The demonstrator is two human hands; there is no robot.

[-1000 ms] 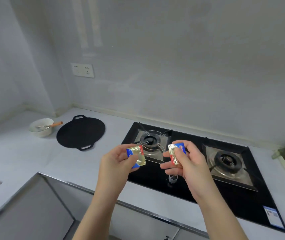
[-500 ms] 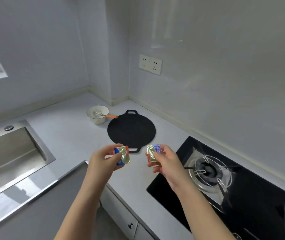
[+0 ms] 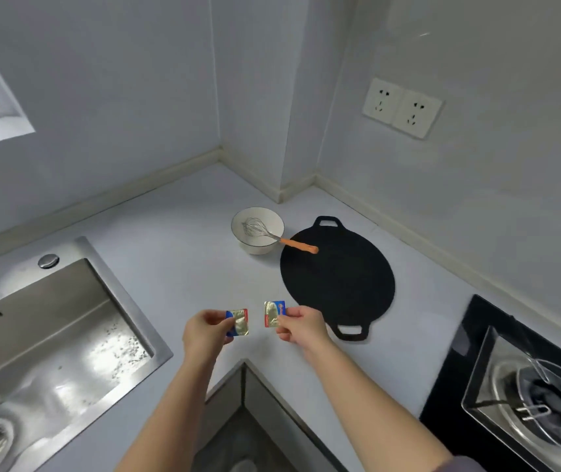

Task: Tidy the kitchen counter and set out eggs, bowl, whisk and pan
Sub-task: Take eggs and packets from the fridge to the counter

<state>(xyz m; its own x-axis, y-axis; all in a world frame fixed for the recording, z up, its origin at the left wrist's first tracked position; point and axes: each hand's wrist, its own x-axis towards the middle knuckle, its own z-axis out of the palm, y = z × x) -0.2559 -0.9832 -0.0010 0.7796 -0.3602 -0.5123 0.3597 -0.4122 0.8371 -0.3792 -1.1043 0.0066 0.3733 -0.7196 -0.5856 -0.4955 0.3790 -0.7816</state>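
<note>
Both forearms reach forward over the inner corner of the L-shaped counter, side by side and a little apart. The left hand has its fingers pinched closed on a small foil packet, gold with blue and red edges; the right hand pinches a second foil packet of the same kind. The two packets face each other with a narrow gap between them, held above the counter.

Beyond the hands, a white bowl stands near the wall corner with a whisk in it, the orange handle sticking out over the rim of a flat black pan lying just beside the bowl. Bare counter lies between the hands and the bowl. A steel sink bounds that space on the left, a black gas hob on the right. The counter's front edge meets in a corner just below the wrists.
</note>
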